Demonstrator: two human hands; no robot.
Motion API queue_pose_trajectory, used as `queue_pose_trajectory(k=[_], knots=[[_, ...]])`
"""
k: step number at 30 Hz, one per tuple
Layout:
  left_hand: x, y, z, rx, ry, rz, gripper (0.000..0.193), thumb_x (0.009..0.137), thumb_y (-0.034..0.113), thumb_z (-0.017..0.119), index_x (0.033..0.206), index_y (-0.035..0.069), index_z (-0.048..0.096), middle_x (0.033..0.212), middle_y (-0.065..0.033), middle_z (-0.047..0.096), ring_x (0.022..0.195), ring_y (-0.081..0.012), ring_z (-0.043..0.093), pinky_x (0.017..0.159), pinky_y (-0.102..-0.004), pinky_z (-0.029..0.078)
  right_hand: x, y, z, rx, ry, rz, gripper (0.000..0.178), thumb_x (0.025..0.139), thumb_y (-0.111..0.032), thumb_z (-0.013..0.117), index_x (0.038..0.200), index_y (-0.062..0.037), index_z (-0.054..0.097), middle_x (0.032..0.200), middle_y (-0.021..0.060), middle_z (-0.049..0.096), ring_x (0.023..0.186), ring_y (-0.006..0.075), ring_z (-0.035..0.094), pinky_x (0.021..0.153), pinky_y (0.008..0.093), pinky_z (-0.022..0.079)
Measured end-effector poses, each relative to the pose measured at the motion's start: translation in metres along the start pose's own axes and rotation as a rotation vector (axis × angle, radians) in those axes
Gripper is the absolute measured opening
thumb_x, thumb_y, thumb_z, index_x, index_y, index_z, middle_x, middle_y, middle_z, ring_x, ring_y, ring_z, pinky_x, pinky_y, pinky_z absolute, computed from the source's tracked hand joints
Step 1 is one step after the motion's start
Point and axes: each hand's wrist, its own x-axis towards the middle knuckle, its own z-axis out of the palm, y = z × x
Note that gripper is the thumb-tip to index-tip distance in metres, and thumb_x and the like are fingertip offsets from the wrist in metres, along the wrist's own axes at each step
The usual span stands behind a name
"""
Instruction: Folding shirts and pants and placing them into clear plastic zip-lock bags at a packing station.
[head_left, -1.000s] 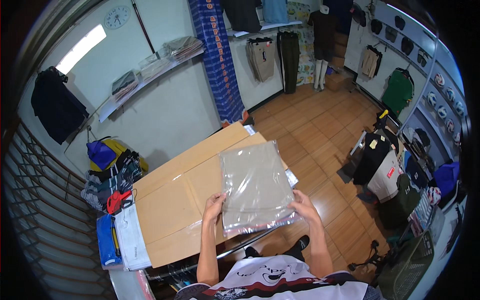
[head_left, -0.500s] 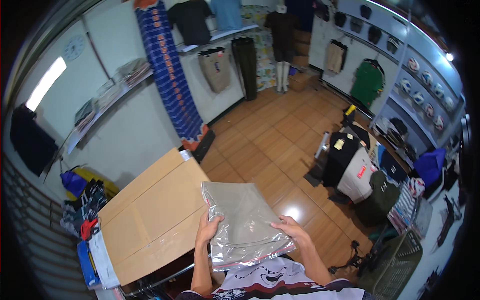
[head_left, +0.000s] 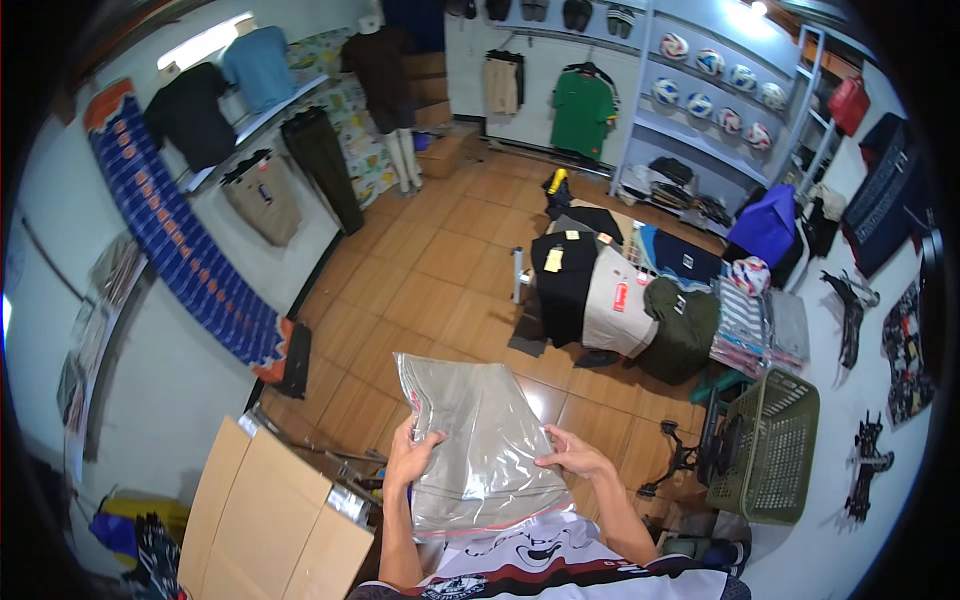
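Note:
Between my two hands I hold a clear plastic bag (head_left: pixel 485 430) with a folded grey-beige garment inside; a red strip runs along its near edge. My left hand (head_left: pixel 410 455) grips the bag's left side, thumb on top and fingers underneath. On the right side, my right hand (head_left: pixel 575 455) pinches the edge between thumb and fingers. The bag is held up in front of my shirt, its plastic wrinkled and shiny. Whichever fingers lie beneath it are hidden.
A cardboard-topped table (head_left: pixel 255 510) stands to my lower left. Ahead on the right, clothes (head_left: pixel 620 290) cover a low display, with an olive plastic basket (head_left: pixel 770 445) nearer me. Balls (head_left: pixel 710 62) line a shelf at the back right. A blue patterned banner (head_left: pixel 190 230) leans on the left wall.
My view has turned to the right, so the table and banner sit farther left and more of the right wall shows. Both hands keep hold of the bag.

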Motion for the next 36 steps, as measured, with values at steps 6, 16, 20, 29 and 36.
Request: queue_pose_trajectory(k=[6, 16, 20, 29, 36], knots=[[0.09, 0.01, 0.007, -0.033, -0.098, -0.002, 0.04, 0.082, 0.005, 0.069, 0.121, -0.002, 0.066, 0.107, -0.0073, 0.073, 0.095, -0.0148, 0.066, 0.088, -0.0317, 0.052, 0.057, -0.06, -0.02, 0.081, 0.241, 0.161, 0.039, 0.093, -0.022, 0.074, 0.123, -0.0006, 0.063, 0.11, 0.0047, 0.069, 0.096, 0.0121, 0.064, 0.082, 0.0277, 0.052], [0.233, 0.018, -0.078, -0.05, 0.051, 0.02, 0.039, 0.086, 0.006, 0.065, 0.122, -0.005, 0.063, 0.109, -0.0098, 0.072, 0.102, -0.0165, 0.064, 0.094, -0.0316, 0.048, 0.261, -0.116, -0.027, -0.148, 0.154, 0.106, 0.049, 0.095, -0.017, 0.072, 0.136, 0.0039, 0.055, 0.122, 0.0115, 0.067, 0.11, 0.0178, 0.063, 0.096, 0.0295, 0.049], [0.249, 0.018, -0.134, -0.082, 0.214, -0.001, 0.037, 0.085, 0.01, 0.063, 0.12, -0.003, 0.064, 0.105, -0.0084, 0.071, 0.099, -0.0162, 0.062, 0.092, -0.032, 0.048, 0.331, -0.172, 0.022, -0.226, -0.003, 0.076, 0.048, 0.094, -0.016, 0.072, 0.135, 0.0013, 0.056, 0.12, 0.0104, 0.068, 0.109, 0.0168, 0.062, 0.095, 0.0282, 0.048], [0.227, -0.003, -0.226, -0.175, 0.654, -0.133, 0.03, 0.087, 0.012, 0.064, 0.113, -0.003, 0.067, 0.096, -0.005, 0.07, 0.091, -0.0134, 0.059, 0.086, -0.0302, 0.047, 0.475, -0.201, 0.121, -0.362, -0.303, 0.186, 0.042, 0.095, -0.008, 0.067, 0.136, -0.0019, 0.058, 0.119, 0.0051, 0.068, 0.106, 0.013, 0.06, 0.093, 0.0264, 0.047], [0.214, -0.008, -0.297, -0.238, 1.005, -0.141, 0.03, 0.087, 0.013, 0.066, 0.113, -0.002, 0.068, 0.096, -0.0045, 0.07, 0.089, -0.0131, 0.059, 0.084, -0.0287, 0.047, 0.602, -0.204, 0.226, -0.496, -0.614, 0.153, 0.038, 0.097, -0.009, 0.065, 0.134, -0.0016, 0.059, 0.118, 0.0035, 0.068, 0.105, 0.0118, 0.059, 0.094, 0.0265, 0.045]])
